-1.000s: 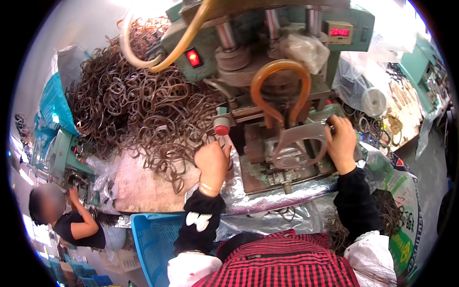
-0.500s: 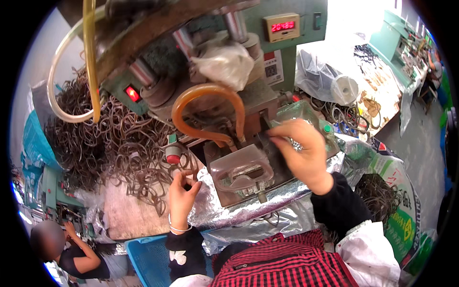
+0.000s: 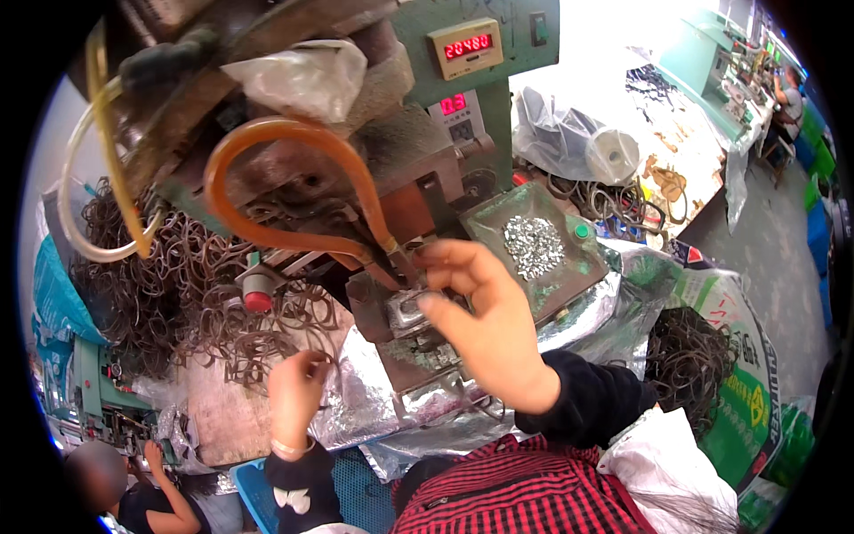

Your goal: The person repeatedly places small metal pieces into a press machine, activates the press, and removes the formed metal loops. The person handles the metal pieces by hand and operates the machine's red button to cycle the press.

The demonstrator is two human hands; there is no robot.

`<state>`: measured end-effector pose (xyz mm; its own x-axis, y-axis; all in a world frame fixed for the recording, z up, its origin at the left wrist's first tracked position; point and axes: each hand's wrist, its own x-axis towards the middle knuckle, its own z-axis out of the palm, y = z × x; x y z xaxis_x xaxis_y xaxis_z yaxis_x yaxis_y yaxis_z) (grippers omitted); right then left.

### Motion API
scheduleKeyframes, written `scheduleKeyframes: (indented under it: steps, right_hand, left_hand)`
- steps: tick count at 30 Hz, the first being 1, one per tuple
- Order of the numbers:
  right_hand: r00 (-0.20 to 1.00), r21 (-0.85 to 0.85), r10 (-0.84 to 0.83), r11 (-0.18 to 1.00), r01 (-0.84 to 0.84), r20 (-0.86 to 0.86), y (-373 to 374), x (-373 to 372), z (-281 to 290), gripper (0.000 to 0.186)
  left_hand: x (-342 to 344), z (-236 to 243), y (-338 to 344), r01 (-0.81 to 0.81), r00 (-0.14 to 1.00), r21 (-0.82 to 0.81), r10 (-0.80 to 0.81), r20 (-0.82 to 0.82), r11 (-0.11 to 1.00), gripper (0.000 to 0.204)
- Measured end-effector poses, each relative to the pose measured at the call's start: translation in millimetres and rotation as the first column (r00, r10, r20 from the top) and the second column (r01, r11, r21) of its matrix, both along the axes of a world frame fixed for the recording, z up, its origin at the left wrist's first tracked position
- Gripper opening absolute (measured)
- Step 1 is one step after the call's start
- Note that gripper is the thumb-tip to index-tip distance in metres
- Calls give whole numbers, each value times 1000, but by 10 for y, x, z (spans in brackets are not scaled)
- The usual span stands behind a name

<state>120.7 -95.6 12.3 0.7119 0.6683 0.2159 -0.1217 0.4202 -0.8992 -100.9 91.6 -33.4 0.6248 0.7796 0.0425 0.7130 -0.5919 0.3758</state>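
Observation:
My right hand (image 3: 489, 325) reaches over the small metal die (image 3: 407, 307) on the press bed, thumb and forefinger apart, with the thumb tip close to the die. Its fingertips are near a dark upright bar beside the orange hose (image 3: 294, 133); I make out nothing between them. My left hand (image 3: 296, 396) hovers by the bed's left front corner, fingers curled together. Whether a thin dark piece is in its pinch is too small to tell. Right of the die, a metal tray (image 3: 560, 294) bears a heap of small silvery pieces (image 3: 534, 246).
A large tangle of dark loops (image 3: 142, 285) covers the left side. A red button (image 3: 258, 301) stands beside the press. On the right are a plastic-wrapped roll (image 3: 612, 156) and a sack of dark loops (image 3: 689, 360). A blue basket (image 3: 360, 485) sits below; another person (image 3: 151, 498) works at lower left.
My right hand has moved left from beside the tray to over the die, uncovering the silvery heap. The grey piece over the die no longer shows there. A second red display is now lit.

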Motion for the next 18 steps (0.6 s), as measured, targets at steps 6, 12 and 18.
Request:
scheduleKeyframes:
  steps: [6, 12, 18]
  right_hand:
    - [882, -10, 7, 1000, -3, 471, -459, 366, 133, 44]
    - [769, 570, 167, 579, -583, 617, -860, 428, 514, 38]
    - [670, 610, 184, 294, -736, 720, -701, 357, 731, 32]
  left_hand:
    - [-225, -10, -279, -82, 608, -339, 317, 728, 937, 25]
    - [54, 30, -607, -156, 543, 61, 34, 839, 986, 33]
    - [408, 188, -851, -101, 435, 401, -322, 841, 911, 24]
